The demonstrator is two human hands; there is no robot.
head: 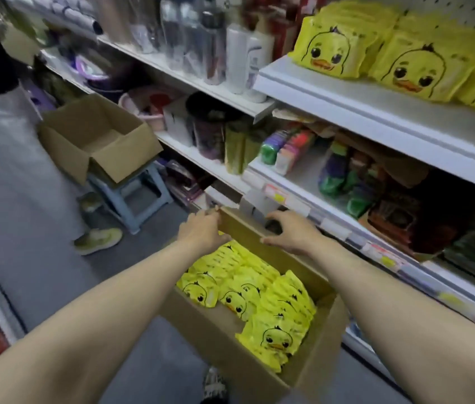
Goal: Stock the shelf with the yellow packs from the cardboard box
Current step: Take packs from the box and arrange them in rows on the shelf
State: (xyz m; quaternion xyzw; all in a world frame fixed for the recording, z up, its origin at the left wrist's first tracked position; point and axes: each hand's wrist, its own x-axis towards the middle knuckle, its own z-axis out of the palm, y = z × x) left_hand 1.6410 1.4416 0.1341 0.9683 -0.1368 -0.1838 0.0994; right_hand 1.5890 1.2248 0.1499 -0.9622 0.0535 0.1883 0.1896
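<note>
Two hands show: left hand (199, 230) and right hand (290, 233). Two boxes: near box (221, 342), far box (64, 144). One stool (131, 196). Three rows of packs (417, 68) sit on the shelf (376, 112).

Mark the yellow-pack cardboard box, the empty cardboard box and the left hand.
Cardboard box of yellow packs (322, 354): head view, inner wall.
Empty cardboard box (64, 153): head view, front wall.
Left hand (201, 230): head view, back.

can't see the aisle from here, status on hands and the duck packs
Left hand and right hand grip cardboard box far rim. Yellow packs inside, none held. Nothing blocking shelf.
</note>
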